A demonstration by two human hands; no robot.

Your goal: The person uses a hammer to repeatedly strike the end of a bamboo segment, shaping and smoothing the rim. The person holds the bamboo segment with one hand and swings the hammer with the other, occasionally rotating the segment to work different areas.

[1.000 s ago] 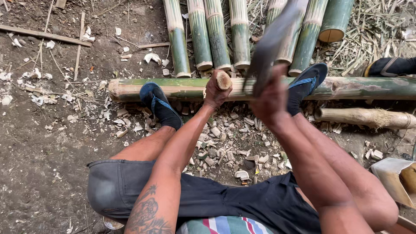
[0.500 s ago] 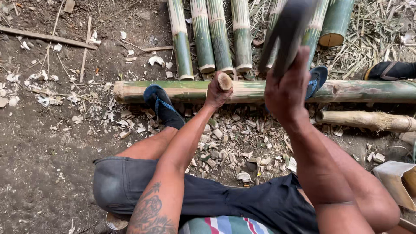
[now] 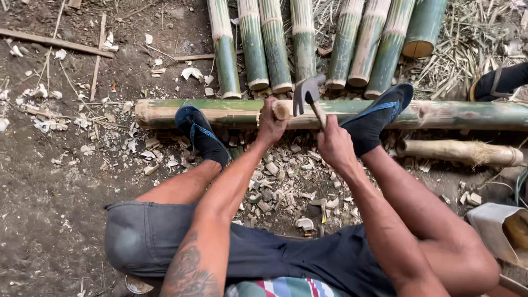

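Note:
I sit on the ground with both feet in dark sandals braced against a long green bamboo pole (image 3: 220,111) lying crosswise. My left hand (image 3: 270,125) grips a short wooden peg (image 3: 282,109) standing against the pole. My right hand (image 3: 333,144) holds a hammer by its wooden handle. The dark metal hammer head (image 3: 306,91) is low, right beside the peg's top end.
Several cut green bamboo poles (image 3: 275,44) lie side by side beyond the crosswise pole. A thinner pale pole (image 3: 456,151) lies to the right. Bamboo chips (image 3: 280,176) litter the dirt between my legs. A cardboard box (image 3: 498,225) sits at lower right, another sandal (image 3: 498,81) at upper right.
My right hand swung the hammer down from a raised position to the top of the peg. The left hand stayed on the peg.

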